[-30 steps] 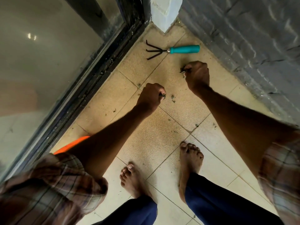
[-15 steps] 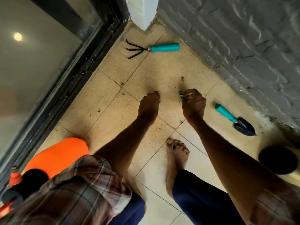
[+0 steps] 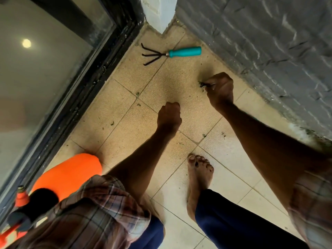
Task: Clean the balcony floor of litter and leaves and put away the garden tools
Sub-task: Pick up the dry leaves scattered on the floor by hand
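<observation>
Pinching leaf scraps [image 3: 202, 84] over the tiled floor [image 3: 179, 81], the right hand [image 3: 220, 88] grips tight; the left hand [image 3: 168, 116] is fisted, contents hidden.

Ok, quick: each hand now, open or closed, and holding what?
Left hand: closed in a fist; whether it holds anything cannot be told.
Right hand: closed, pinching leaf scraps.

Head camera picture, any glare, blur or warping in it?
Head view: a round lamp reflection glares on the glass door; head view: wide-angle warping bows the door frame; head view: the plaid sleeve is blurred, the hand rake sharp.
</observation>
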